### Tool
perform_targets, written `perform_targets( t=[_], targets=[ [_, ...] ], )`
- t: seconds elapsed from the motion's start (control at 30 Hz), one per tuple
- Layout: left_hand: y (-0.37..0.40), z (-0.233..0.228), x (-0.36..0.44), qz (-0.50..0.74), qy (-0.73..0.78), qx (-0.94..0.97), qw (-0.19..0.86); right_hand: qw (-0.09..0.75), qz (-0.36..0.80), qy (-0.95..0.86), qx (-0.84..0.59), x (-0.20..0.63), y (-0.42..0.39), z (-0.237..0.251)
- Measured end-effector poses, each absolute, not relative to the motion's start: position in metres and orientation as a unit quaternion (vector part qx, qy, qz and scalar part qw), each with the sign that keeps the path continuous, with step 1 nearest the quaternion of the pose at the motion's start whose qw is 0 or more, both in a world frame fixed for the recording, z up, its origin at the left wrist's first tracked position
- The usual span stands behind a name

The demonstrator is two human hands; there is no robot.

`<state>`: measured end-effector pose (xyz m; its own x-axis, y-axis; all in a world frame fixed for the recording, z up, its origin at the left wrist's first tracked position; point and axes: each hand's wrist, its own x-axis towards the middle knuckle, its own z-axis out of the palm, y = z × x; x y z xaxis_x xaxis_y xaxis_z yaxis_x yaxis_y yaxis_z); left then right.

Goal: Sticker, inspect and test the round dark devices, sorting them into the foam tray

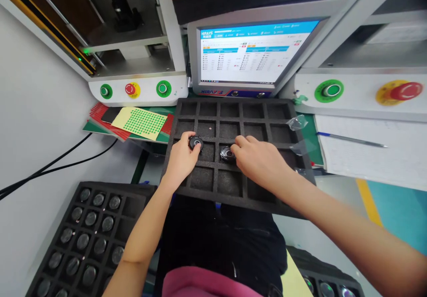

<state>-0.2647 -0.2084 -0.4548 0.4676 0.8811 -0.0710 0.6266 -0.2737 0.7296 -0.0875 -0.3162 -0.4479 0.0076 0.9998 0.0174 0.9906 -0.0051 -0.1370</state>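
1. Foam tray [233,123]: black, divided into square pockets, lying across the person's lap and against the worktop [333,239] edge. Most pockets show nothing inside.
2. Left hand [182,159]: fingers curled, thumb and fingertips pinching a round black part [196,143]. The part sits at the hand's 1 o'clock, over a pocket in the tray's third row, left of centre.
3. Right hand [262,161]: fingers drawn together, tips touching a second round part [227,154]. That part lies at the hand's 9 o'clock, in the pocket next right of the first part. Whether the fingers grip it or only rest on it cannot be told.
4. Relation of parts: the two lie side by side in one row, near each other, each hand nearer its own. Both are round, so no long axis shows.
5. Filled tray [80,239]: at 8 o'clock from the left hand, well apart, its pockets holding rows of round parts.
6. Screen [253,54]: at 12 o'clock, beyond the foam tray.
7. Sticker sheet [140,122]: green dots, at 10 o'clock.
8. Pen [352,140]: at 2 o'clock, on paper.
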Motion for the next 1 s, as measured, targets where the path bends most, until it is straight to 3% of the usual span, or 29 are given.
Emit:
perform_targets(
  t=[0.13,0.33,0.47,0.67,1.0],
  targets=[
    [-0.201,-0.457,-0.261,0.164,0.475,0.789,0.354,0.085,0.072,-0.719,-0.686,-0.084,-0.309,-0.44],
    [-0.195,-0.459,-0.262,0.157,0.469,0.787,0.369,0.201,0.115,-0.686,-0.69,-0.049,-0.312,-0.436],
    [-0.194,-0.457,-0.262,0.156,0.467,0.783,0.38,0.235,0.037,-0.58,-0.779,0.009,-0.316,-0.428],
    [-0.192,-0.452,-0.262,0.155,0.467,0.783,0.38,0.193,-0.061,-0.437,-0.876,0.079,-0.311,-0.429],
    [-0.187,-0.454,-0.264,0.141,0.464,0.78,0.396,0.288,-0.081,-0.48,-0.825,0.06,-0.319,-0.433]
  ],
)
